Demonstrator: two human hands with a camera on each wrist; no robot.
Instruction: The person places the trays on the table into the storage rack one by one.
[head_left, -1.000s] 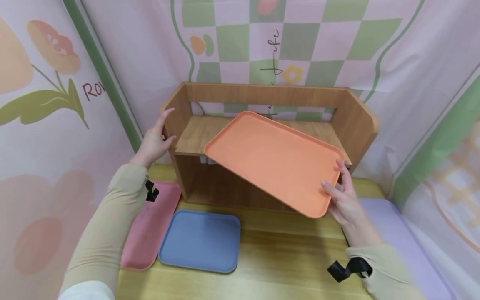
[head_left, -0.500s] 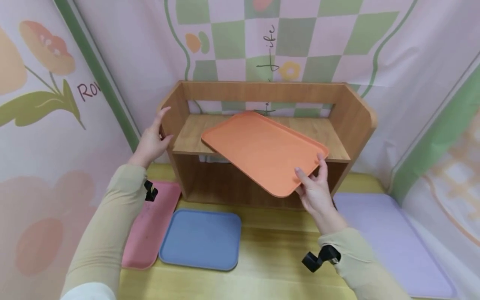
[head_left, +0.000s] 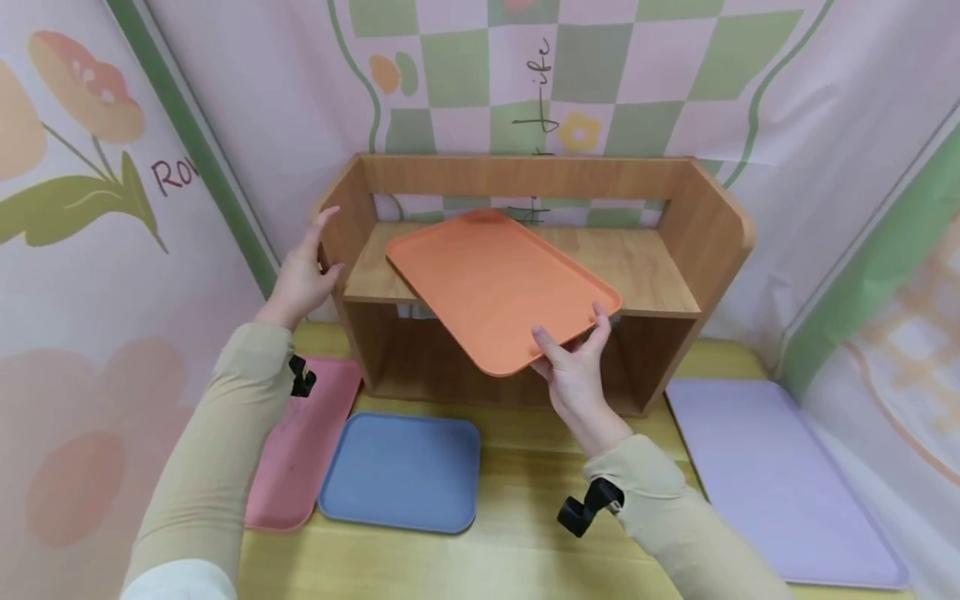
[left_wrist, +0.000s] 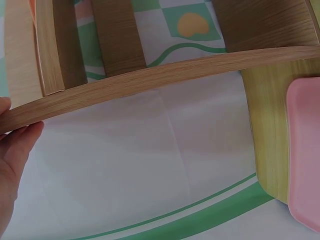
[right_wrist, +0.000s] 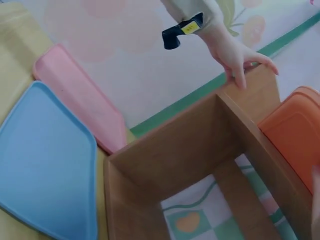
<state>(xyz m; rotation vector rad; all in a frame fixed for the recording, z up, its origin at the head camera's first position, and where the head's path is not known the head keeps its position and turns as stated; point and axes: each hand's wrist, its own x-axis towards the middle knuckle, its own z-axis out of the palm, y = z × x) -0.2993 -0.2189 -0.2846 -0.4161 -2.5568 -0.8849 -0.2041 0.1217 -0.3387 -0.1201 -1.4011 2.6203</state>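
A two-level wooden shelf unit [head_left: 525, 177] stands on the table against the curtain. My left hand [head_left: 302, 279] grips the edge of its left side panel, thumb and fingers on either face, which the left wrist view confirms at the panel edge [left_wrist: 135, 82]. With thumb and fingers, my right hand [head_left: 581, 387] pinches the near right edge of an orange rectangular tray [head_left: 502, 287]. The tray sits at an angle, its far part over the upper board [head_left: 641, 271] and its near corner jutting past the front. In the right wrist view only a blurred bit of the right hand shows.
On the table [head_left: 540, 542], a blue tray [head_left: 401, 471] lies in front of the shelf, beside a pink tray [head_left: 300, 458] at the left, partly behind my forearm. A larger purple tray [head_left: 783, 475] lies at the right. Printed curtains [head_left: 232, 125] close in the sides and back.
My right hand has moved left and away from me with the orange tray, turning it and bringing it lower over the upper board. The left hand stays on the side panel.
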